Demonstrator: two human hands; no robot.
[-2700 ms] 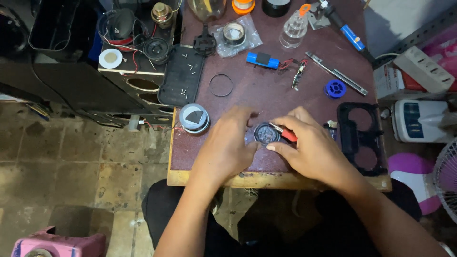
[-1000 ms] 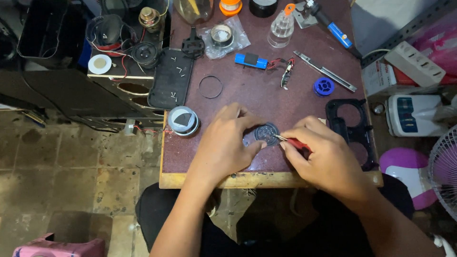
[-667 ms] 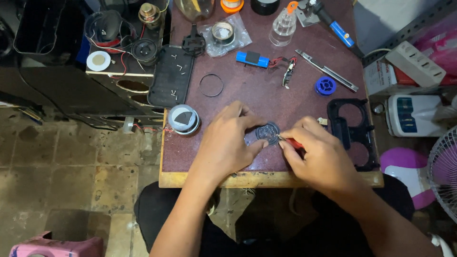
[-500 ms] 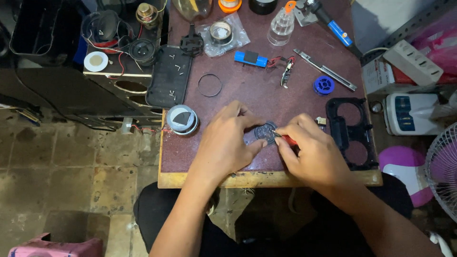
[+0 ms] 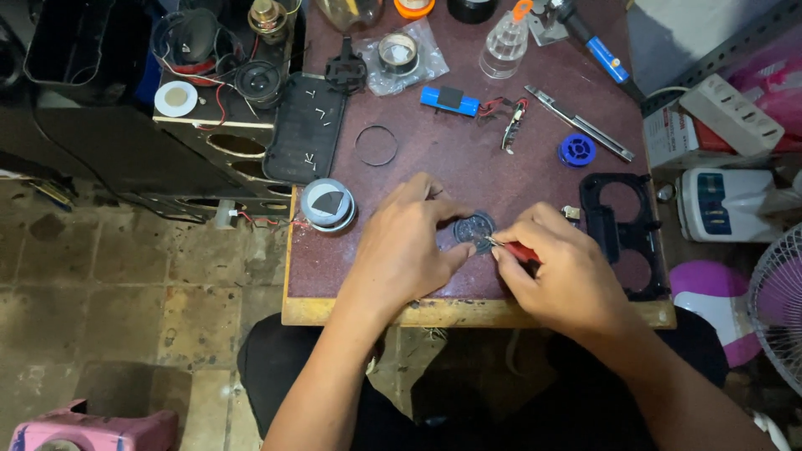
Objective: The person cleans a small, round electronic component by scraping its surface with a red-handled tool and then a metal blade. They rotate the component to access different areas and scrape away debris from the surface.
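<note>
My left hand (image 5: 407, 243) rests on the dark red table (image 5: 434, 167) and pinches the left edge of a small round dark part (image 5: 474, 230). My right hand (image 5: 561, 271) grips a red-handled tool (image 5: 520, 250), and the tool's thin metal tip touches the right side of the round part. Both hands sit close to the table's front edge.
A round grey speaker unit (image 5: 327, 205) lies left of my hands, a thin black ring (image 5: 376, 145) and a black panel (image 5: 305, 127) beyond it. A black two-hole frame (image 5: 622, 234) lies at the right. A blue battery pack (image 5: 449, 100), blue solder spool (image 5: 576, 150), clear bottle (image 5: 505, 50) and soldering iron (image 5: 603, 60) sit further back.
The hands stay on the round part. My right hand has shifted slightly on the tool, with its tip still at the part. The view has drifted a little.
</note>
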